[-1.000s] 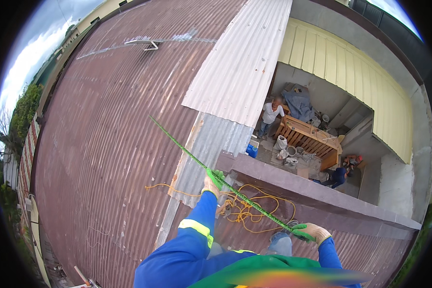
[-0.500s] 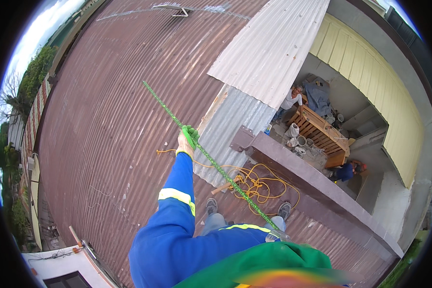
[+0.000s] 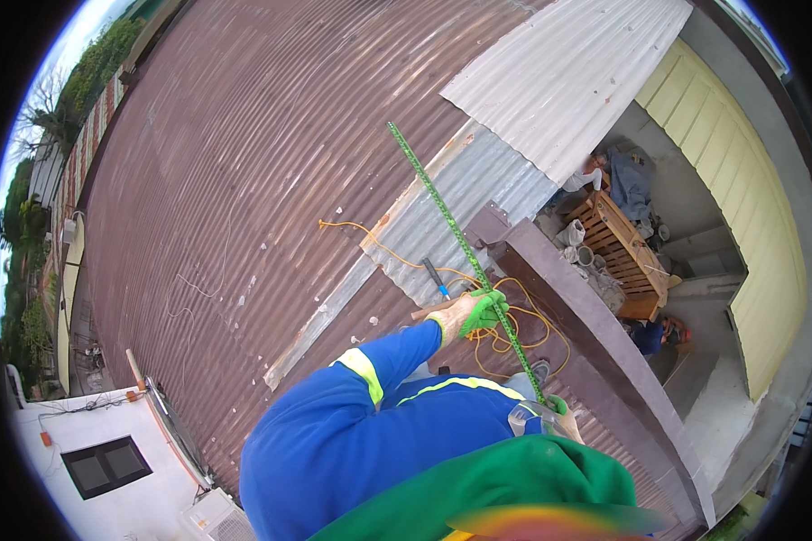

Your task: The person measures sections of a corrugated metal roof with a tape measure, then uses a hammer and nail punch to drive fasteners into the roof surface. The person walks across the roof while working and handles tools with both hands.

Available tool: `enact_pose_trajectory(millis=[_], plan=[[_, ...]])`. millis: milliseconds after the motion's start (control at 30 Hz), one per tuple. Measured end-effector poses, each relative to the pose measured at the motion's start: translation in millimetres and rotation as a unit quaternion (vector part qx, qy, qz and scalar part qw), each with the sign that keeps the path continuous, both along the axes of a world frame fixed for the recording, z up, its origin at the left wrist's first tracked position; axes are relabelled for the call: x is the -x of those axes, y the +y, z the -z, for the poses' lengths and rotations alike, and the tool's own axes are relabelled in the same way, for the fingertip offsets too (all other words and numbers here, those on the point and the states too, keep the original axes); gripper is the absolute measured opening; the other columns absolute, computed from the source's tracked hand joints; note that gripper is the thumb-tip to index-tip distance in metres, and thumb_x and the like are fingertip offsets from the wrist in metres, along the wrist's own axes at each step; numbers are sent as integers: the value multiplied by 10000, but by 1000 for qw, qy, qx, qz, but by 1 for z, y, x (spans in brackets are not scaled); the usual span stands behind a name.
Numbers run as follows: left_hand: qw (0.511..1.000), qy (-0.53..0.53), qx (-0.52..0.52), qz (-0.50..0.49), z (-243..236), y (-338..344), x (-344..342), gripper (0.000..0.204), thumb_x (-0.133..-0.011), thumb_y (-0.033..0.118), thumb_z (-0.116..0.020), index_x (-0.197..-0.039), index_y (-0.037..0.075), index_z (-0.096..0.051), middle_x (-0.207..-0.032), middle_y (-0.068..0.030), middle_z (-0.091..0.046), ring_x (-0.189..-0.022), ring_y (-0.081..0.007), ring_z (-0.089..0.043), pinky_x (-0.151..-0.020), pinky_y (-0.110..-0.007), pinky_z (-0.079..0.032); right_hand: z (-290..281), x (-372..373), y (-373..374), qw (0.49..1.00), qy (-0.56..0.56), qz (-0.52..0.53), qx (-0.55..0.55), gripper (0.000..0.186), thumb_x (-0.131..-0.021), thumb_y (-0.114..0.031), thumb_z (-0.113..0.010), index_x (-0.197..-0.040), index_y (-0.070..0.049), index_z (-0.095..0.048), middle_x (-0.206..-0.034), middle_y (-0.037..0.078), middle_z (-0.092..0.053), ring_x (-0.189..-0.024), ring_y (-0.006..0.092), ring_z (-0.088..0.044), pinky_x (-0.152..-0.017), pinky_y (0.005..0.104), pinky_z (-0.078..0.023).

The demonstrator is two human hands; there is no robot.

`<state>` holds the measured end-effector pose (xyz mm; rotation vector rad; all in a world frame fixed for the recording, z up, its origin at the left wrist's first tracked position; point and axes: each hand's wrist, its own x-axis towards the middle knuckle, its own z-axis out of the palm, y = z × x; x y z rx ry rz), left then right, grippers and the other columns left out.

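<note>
— Long green rod (image 3: 442,216), thin and straight, speckled along its length like a threaded bar or rule (too fine to tell which). Ran on a diagonal over the rust-brown corrugated roof (image 3: 226,162), far tip up and to the left, near end down toward the body.

— And the grip?

— Left hand (image 3: 471,314), in a green-and-pale glove, wrapped around the rod near mid-length, fingers curled tight on it. Right hand (image 3: 550,417) low at the near end, touching the rod; mostly hidden behind the blue sleeve, so closed or loose, could not tell.

— Which way from the grip, then?

— Most of the free length lay ahead of the left hand, up and leftward, out over the grey patch sheet (image 3: 460,194). Left hand clearly the nearer to that far tip.

— Around it?

— Orange cord (image 3: 514,338) looped just below the left hand, a blue-handled tool (image 3: 435,279) beside it, wooden pallet (image 3: 627,248) well below in the yard.
</note>
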<state>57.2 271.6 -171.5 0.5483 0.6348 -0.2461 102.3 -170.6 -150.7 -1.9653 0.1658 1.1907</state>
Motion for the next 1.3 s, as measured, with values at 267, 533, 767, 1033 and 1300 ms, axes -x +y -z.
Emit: enact_pose_trajectory(millis=[267,533,767,1033,1300], plan=[[989,-33,-63,126,-8,-97,-11,254,-1040,345,-680,-1209,163,-734,-1132,3,-752,-1036,-137,-699,-851,-335,-568,0,12,4,998,-55,-6,-14,608,-969,-19,-656,-1558,-93,-520,-1038,13,-712,-637,62,-522,-544,240,-416],[834,-188,-309,416,-28,-146,-6,397,-1025,406,-582,-1211,95,-743,-1055,-135,-748,-985,-278,-700,-879,-455,-557,15,23,-8,994,-69,30,-86,645,-1002,-15,-661,-1607,-41,-440,-1326,101,-649,-1108,136,-621,-942,285,-525],[480,-440,-456,607,6,-210,-19,437,-1007,412,-634,-1152,29,-786,-1139,-214,-783,-1091,-363,-736,-938,-474,-564,47,41,-88,996,-11,-22,91,578,-1057,-185,-659,-1584,-44,-467,-1363,113,-659,-1189,176,-648,-1000,300,-524],[489,-355,-473,641,27,-235,-19,398,-954,351,-673,-1157,31,-796,-1177,-206,-777,-1141,-362,-727,-983,-489,-559,33,40,-96,991,13,124,52,522,-1072,-265,-644,-1532,-47,-530,-1321,97,-686,-1149,169,-660,-976,305,-531],[504,-347,-571,547,-15,-205,-5,372,-866,283,-736,-1166,71,-793,-1200,-185,-771,-1173,-363,-720,-1009,-506,-552,18,46,-66,987,10,158,30,494,-1086,-344,-628,-1481,-50,-592,-1279,81,-712,-1108,162,-671,-952,310,-539]])
